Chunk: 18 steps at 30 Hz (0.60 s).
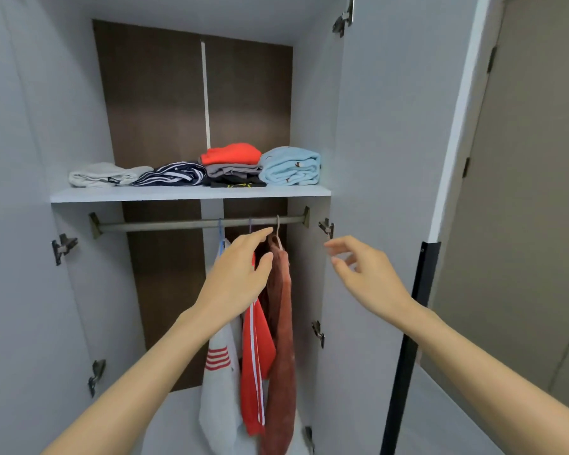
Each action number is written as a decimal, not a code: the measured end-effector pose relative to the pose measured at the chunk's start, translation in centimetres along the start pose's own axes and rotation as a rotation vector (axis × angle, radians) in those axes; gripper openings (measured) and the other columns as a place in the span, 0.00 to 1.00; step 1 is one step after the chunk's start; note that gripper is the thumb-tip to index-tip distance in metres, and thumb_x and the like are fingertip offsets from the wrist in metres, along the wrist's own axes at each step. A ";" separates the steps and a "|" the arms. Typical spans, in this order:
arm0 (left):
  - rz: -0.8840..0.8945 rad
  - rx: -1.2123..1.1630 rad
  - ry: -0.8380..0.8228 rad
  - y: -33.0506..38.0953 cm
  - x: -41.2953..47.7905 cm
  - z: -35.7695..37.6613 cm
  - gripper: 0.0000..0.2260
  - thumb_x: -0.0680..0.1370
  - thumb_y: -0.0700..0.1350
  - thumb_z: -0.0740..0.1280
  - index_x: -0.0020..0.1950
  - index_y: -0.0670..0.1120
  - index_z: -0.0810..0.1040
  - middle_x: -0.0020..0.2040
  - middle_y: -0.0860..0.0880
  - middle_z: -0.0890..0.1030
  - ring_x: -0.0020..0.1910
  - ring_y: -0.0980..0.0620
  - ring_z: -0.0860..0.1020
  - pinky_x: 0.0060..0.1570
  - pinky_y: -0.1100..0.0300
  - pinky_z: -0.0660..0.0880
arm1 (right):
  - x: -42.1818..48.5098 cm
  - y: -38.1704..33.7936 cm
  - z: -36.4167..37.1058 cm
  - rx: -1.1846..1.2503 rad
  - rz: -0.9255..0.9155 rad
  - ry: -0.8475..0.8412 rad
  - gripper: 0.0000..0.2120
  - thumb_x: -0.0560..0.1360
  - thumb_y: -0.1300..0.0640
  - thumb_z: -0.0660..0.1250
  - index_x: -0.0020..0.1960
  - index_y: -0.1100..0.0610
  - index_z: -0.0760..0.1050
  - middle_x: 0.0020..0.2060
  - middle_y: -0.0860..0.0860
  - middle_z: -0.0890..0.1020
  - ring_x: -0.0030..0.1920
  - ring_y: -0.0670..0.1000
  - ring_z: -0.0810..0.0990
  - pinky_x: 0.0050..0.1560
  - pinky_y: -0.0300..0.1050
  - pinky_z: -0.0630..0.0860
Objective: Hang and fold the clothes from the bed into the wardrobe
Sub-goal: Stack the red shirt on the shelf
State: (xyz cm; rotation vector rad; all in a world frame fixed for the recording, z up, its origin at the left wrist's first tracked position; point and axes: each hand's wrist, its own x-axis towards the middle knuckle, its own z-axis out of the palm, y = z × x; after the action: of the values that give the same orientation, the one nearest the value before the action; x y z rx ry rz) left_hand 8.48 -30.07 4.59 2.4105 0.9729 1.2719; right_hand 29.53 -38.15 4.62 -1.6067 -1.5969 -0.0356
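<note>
Three garments hang close together from the metal rail (165, 224) in the open wardrobe: a white one with red stripes (219, 385), a red one with white stripes (255, 362) and a brown one (281, 323). My left hand (240, 274) reaches in front of them, its fingertips at the brown garment's hanger hook (278, 229), fingers apart and holding nothing. To the right, my right hand (365, 274) hovers open beside the wardrobe's side panel. On the shelf (191, 193) lie folded clothes: a grey-white piece (102, 174), a navy striped piece (174, 175), a red-topped stack (232, 165) and a light blue towel (291, 165).
Both wardrobe doors stand open, the right door (391, 126) with a black edge strip (411, 339). Metal hinges (63, 246) line the side panels. The left stretch of the rail carries no hangers. A beige door (532, 192) lies beyond on the right.
</note>
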 end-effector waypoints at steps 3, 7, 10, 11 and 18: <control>-0.005 -0.023 -0.038 1.6 -2.0 0.3 0.19 0.81 0.49 0.59 0.73 0.56 0.65 0.70 0.55 0.70 0.68 0.56 0.68 0.64 0.62 0.63 | -3.2 -0.6 -1.3 0.013 0.020 0.019 0.12 0.78 0.54 0.61 0.59 0.43 0.73 0.49 0.34 0.78 0.48 0.39 0.77 0.49 0.39 0.74; 0.007 -0.081 -0.099 3.1 -4.4 1.2 0.19 0.81 0.48 0.59 0.73 0.55 0.66 0.66 0.55 0.74 0.64 0.60 0.70 0.62 0.61 0.67 | -7.7 -1.0 -2.5 0.019 0.098 0.080 0.12 0.78 0.55 0.61 0.59 0.43 0.73 0.49 0.32 0.78 0.47 0.38 0.76 0.47 0.38 0.73; 0.042 -0.115 -0.158 3.9 -6.4 2.2 0.19 0.81 0.48 0.59 0.73 0.55 0.66 0.65 0.56 0.74 0.63 0.58 0.72 0.61 0.59 0.69 | -11.4 -1.2 -3.0 0.044 0.183 0.129 0.12 0.78 0.57 0.61 0.58 0.44 0.74 0.49 0.35 0.79 0.43 0.38 0.75 0.42 0.35 0.71; 0.051 -0.130 -0.182 4.1 -7.1 2.5 0.19 0.81 0.48 0.59 0.73 0.55 0.66 0.66 0.55 0.74 0.63 0.56 0.73 0.63 0.56 0.70 | -12.7 -1.4 -3.2 0.044 0.216 0.141 0.12 0.78 0.58 0.61 0.58 0.45 0.74 0.49 0.36 0.79 0.44 0.38 0.75 0.42 0.36 0.72; 0.172 -0.196 -0.358 6.1 -11.3 4.8 0.19 0.81 0.48 0.59 0.72 0.54 0.67 0.66 0.55 0.74 0.64 0.53 0.73 0.63 0.50 0.71 | -21.9 -1.9 -3.8 -0.044 0.448 0.254 0.12 0.78 0.58 0.62 0.58 0.45 0.75 0.50 0.36 0.80 0.46 0.36 0.77 0.43 0.29 0.70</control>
State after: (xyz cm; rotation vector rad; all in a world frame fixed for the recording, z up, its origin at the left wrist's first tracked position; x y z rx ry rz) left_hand 10.59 -41.67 -2.44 2.4861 0.5257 0.8883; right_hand 25.89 -58.35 -4.25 -1.8782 -1.0277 -0.0347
